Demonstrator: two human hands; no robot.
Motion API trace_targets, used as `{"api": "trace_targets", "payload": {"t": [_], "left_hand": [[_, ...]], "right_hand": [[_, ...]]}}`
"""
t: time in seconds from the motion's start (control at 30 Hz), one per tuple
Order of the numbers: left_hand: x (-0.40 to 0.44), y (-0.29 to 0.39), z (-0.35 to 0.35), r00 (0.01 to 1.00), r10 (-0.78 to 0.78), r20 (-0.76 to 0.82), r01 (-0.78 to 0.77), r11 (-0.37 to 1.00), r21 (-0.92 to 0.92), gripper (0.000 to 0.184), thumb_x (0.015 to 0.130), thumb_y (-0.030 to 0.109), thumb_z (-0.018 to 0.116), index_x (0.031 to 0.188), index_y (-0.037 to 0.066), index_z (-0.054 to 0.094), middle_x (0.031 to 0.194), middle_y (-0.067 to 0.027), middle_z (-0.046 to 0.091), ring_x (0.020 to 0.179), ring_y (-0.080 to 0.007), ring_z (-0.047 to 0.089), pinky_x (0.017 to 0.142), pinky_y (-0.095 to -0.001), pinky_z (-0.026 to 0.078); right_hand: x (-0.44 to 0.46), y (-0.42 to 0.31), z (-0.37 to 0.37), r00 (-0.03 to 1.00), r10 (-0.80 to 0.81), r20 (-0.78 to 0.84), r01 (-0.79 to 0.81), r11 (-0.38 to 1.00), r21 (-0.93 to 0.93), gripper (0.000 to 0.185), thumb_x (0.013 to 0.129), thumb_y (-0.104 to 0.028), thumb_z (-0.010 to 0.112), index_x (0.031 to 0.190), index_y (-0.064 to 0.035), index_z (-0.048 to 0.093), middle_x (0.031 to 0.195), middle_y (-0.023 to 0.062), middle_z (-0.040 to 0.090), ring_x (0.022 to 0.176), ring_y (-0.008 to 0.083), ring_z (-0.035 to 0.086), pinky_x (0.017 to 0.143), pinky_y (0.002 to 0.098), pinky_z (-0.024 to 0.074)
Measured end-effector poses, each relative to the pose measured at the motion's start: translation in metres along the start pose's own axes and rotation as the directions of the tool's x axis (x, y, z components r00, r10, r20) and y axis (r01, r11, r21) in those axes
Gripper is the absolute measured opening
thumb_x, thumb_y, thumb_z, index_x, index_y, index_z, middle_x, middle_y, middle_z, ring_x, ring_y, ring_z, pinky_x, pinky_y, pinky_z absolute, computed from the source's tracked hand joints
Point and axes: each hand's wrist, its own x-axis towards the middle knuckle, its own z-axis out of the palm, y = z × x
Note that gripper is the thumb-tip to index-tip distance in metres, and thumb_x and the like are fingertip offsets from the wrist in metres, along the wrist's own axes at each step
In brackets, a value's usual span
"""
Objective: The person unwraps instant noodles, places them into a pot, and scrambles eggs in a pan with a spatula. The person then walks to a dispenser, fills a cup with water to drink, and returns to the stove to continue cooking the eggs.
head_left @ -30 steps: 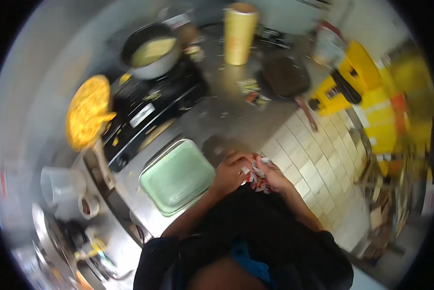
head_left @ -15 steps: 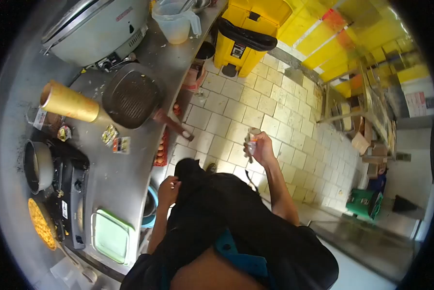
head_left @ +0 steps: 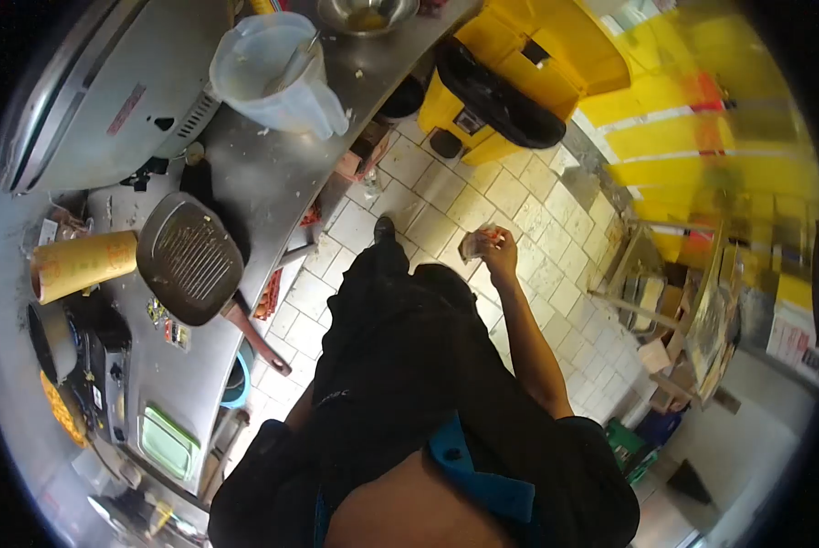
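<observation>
My right hand is held out in front of me above the tiled floor, its fingers closed around a small crumpled packet. The packet looks clear and pale with some red or orange; its exact kind does not show. Only a bit of my left forearm appears beside my dark clothing, and the left hand itself is hidden. Ahead stands a yellow pedal bin with its lid up and a black bag folded over its rim.
Along the left runs a steel counter with a square grill pan, a plastic jug, a large cooker, a yellow roll, a stove and a green-lidded container. A rack stands right.
I have stepped forward, and the bin and jug are nearer. My right hand still holds the packet, now slightly higher in view. My left hand has gone out of sight.
</observation>
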Motion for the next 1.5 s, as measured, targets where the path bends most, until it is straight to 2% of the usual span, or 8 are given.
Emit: {"api": "trace_targets", "payload": {"t": [0.4, 0.5, 0.67, 0.8, 1.03, 1.3, 1.43, 1.5], "left_hand": [[-0.025, 0.159, 0.157, 0.834, -0.383, -0.398, 0.079, 0.796, -0.600, 0.025, 0.094, 0.028, 0.053, 0.097, 0.003, 0.057, 0.085, -0.0105, 0.066, 0.069, -0.0183, 0.065, 0.053, -0.0289, 0.049], [-0.090, 0.111, 0.256, 0.738, 0.044, -0.674, -0.138, 0.987, -0.087, 0.019, 0.089, 0.017, 0.050, 0.083, 0.002, 0.060, 0.076, -0.0100, 0.065, 0.071, -0.0133, 0.064, 0.059, -0.0319, 0.050], [-0.141, 0.156, 0.415, 0.744, -0.538, -0.396, 0.300, 0.799, -0.522, 0.018, 0.090, 0.017, 0.050, 0.085, 0.003, 0.060, 0.078, -0.0096, 0.065, 0.071, -0.0133, 0.063, 0.059, -0.0318, 0.050], [-0.156, 0.181, 0.511, 0.663, -0.654, -0.365, 0.259, 0.657, -0.708, 0.017, 0.090, 0.016, 0.050, 0.086, 0.003, 0.059, 0.079, -0.0094, 0.065, 0.071, -0.0134, 0.063, 0.060, -0.0316, 0.049], [-0.123, 0.167, 0.621, 0.539, -0.788, -0.299, 0.052, 0.385, -0.921, 0.016, 0.090, 0.016, 0.049, 0.088, 0.004, 0.059, 0.081, -0.0089, 0.066, 0.070, -0.0135, 0.063, 0.060, -0.0314, 0.049], [-0.171, 0.097, 0.550, 0.458, -0.885, -0.088, -0.486, -0.166, -0.858, 0.016, 0.094, 0.023, 0.052, 0.100, 0.009, 0.055, 0.090, -0.0053, 0.067, 0.069, -0.0124, 0.060, 0.059, -0.0306, 0.048], [-0.205, 0.018, 0.439, 0.487, -0.839, -0.243, -0.500, -0.040, -0.865, 0.022, 0.095, 0.030, 0.053, 0.105, 0.011, 0.054, 0.096, -0.0038, 0.066, 0.075, -0.0126, 0.060, 0.064, -0.0315, 0.047], [-0.193, 0.004, 0.375, 0.550, -0.775, -0.310, -0.523, -0.030, -0.852, 0.024, 0.095, 0.029, 0.052, 0.110, 0.010, 0.054, 0.099, -0.0042, 0.066, 0.080, -0.0152, 0.061, 0.068, -0.0340, 0.046]], "right_hand": [[0.396, -0.103, -0.033, 0.583, -0.810, -0.069, 0.617, 0.496, -0.611, 0.049, 0.081, -0.020, 0.065, 0.123, -0.0081, 0.044, 0.126, 0.0207, 0.047, 0.116, 0.0419, 0.047, 0.098, 0.0478, 0.0355], [0.419, -0.093, -0.030, 0.816, -0.013, 0.577, 0.524, 0.437, -0.731, 0.063, 0.082, -0.041, 0.064, 0.136, -0.0201, 0.039, 0.139, 0.0129, 0.044, 0.122, 0.0428, 0.045, 0.097, 0.0607, 0.0330], [0.407, -0.079, -0.020, 0.671, -0.706, 0.229, 0.682, 0.465, -0.565, 0.032, 0.087, -0.021, 0.060, 0.106, 0.0050, 0.060, 0.119, 0.0223, 0.056, 0.110, 0.0384, 0.054, 0.092, 0.0434, 0.0444], [0.329, -0.049, -0.007, 0.701, -0.504, 0.504, 0.695, 0.640, -0.327, 0.033, 0.087, -0.015, 0.062, 0.114, -0.0008, 0.048, 0.094, 0.0146, 0.064, 0.087, 0.0267, 0.065, 0.075, 0.0355, 0.0502], [0.103, -0.003, 0.102, -0.174, 0.412, 0.894, 0.703, 0.688, -0.180, 0.030, 0.087, -0.018, 0.065, 0.111, -0.0038, 0.053, 0.090, 0.0112, 0.068, 0.070, 0.0160, 0.067, 0.060, 0.0277, 0.0517], [-0.134, 0.045, 0.170, -0.319, 0.808, 0.496, 0.907, 0.412, -0.087, 0.016, 0.083, -0.016, 0.063, 0.096, -0.0056, 0.061, 0.079, 0.0048, 0.067, 0.062, 0.0110, 0.062, 0.045, 0.0270, 0.0461], [-0.234, 0.204, 0.187, -0.404, 0.805, 0.435, 0.893, 0.245, 0.377, 0.018, 0.072, -0.017, 0.061, 0.056, -0.0089, 0.059, 0.050, 0.0065, 0.055, 0.039, 0.0159, 0.049, 0.036, 0.0332, 0.0371], [-0.301, 0.266, 0.234, -0.980, 0.172, -0.096, 0.101, 0.857, 0.504, 0.011, 0.063, -0.016, 0.071, 0.067, -0.0082, 0.064, 0.068, 0.0104, 0.063, 0.059, 0.0222, 0.059, 0.053, 0.0416, 0.0489]]}}
